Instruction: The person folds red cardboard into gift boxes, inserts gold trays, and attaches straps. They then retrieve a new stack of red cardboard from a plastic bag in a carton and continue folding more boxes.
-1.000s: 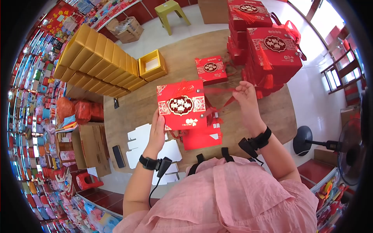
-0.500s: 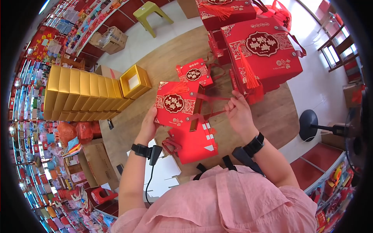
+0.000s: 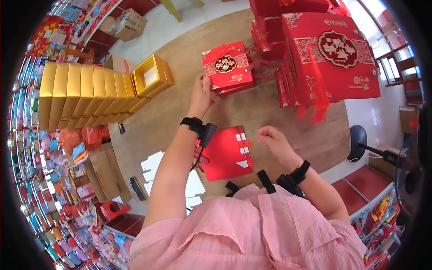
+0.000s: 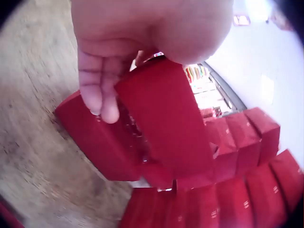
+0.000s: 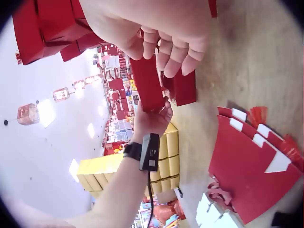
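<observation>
My left hand point(image 3: 201, 96) grips a red gift box point(image 3: 225, 78) by its near left side; the lid bears a dark medallion with pale characters and a red tassel. In the left wrist view the fingers lie along one side of this box, which overlaps a second red box point(image 4: 92, 140) lower down. Ribbon handles point(image 3: 261, 67) trail from the right side. My right hand point(image 3: 276, 144) hovers over the table, fingers loosely curled and holding nothing. Flat red box blanks point(image 3: 225, 157) with white tabs lie between my forearms.
Stacked red gift boxes point(image 3: 310, 85) stand at the table's right. Gold boxes point(image 3: 90, 92) form a long row at the left, one open gold box point(image 3: 153, 76) at its end. White card pieces point(image 3: 155, 168) and a phone point(image 3: 137, 188) lie near the front left edge.
The left hand has carried the red gift box forward, away from my body, over the smaller-looking box behind. My right hand has let go of the ribbon and drawn back toward me.
</observation>
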A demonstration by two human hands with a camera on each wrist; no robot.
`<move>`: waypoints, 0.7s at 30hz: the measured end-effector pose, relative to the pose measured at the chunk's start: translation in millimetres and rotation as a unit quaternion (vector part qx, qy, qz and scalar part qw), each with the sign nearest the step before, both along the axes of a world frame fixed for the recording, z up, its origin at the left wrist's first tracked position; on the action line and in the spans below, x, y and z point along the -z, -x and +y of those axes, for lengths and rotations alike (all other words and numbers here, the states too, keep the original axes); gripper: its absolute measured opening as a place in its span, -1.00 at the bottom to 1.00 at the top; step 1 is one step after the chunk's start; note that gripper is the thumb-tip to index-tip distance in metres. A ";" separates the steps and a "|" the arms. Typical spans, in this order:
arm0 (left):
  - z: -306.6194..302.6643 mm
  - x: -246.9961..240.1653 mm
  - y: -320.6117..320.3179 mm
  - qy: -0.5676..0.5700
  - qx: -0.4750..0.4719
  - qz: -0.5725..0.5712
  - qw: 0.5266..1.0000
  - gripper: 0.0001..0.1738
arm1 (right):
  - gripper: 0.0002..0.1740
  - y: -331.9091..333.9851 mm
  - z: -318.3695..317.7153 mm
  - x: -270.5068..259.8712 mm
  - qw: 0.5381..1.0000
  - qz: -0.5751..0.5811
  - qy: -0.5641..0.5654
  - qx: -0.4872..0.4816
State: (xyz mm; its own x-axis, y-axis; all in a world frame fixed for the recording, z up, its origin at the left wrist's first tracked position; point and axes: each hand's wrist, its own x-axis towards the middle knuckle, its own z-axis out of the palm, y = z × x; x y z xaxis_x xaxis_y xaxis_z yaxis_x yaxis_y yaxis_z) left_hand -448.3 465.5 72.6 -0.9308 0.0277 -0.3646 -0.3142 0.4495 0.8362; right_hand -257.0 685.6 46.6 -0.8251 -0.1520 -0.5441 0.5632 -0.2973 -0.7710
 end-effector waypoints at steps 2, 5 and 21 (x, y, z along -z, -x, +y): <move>-32.3 31.9 -18.2 0.031 0.015 0.078 0.996 -0.38 | -0.76 -7.2 -20.2 26.0 0.986 0.086 -0.113 -0.082; -51.5 -2.9 -91.2 0.204 0.154 0.123 0.959 -0.41 | -0.70 -14.2 -54.1 52.0 0.973 0.062 -0.163 -0.152; -72.6 27.1 -245.3 0.365 0.384 0.122 0.839 0.25 | -0.38 -36.4 -115.6 64.4 0.950 0.021 -0.305 -0.064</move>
State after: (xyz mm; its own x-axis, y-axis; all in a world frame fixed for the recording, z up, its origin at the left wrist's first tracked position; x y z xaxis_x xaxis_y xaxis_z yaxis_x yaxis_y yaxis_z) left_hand -203.0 392.9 45.5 -0.7899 0.5063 -0.3461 0.4434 0.8613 0.2481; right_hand -220.7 570.0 -17.8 -0.8442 0.0796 -0.5300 0.5292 0.2804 -0.8008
